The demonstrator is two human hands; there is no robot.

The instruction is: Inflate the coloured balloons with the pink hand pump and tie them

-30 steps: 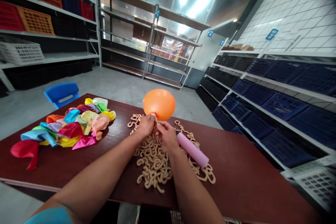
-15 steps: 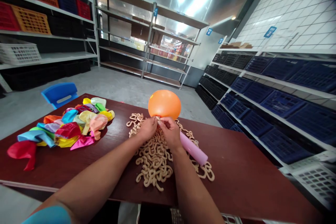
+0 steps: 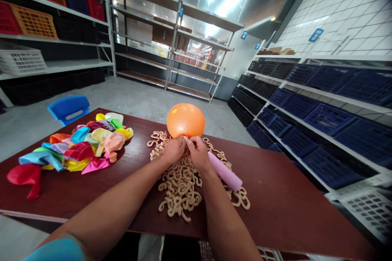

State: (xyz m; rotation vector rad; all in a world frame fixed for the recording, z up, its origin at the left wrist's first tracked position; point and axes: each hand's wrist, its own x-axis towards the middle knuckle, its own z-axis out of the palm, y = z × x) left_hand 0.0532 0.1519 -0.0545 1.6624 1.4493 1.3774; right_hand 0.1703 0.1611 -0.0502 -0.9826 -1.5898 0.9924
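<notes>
Tabletop [image 3: 275, 200] with a dark red-brown wood grain fills the foreground of a grey-floored room lined with storage racks [image 3: 211, 17] and crates [image 3: 329, 119], one blue chair [image 3: 61, 108] beyond its left side. One inflated orange balloon [image 3: 185, 119] is at the table's far edge, the left hand [image 3: 174, 149] and right hand [image 3: 199, 153] meeting just below it, fingers closed in a pinch at its neck, with one pink cylinder [image 3: 226, 172] to the right. Beige curly strands [image 3: 180, 185] and heaped deflated balloons [image 3: 79, 151] overlap too much to count, fingers mostly cover the neck, and the right hand hides the cylinder's far end
</notes>
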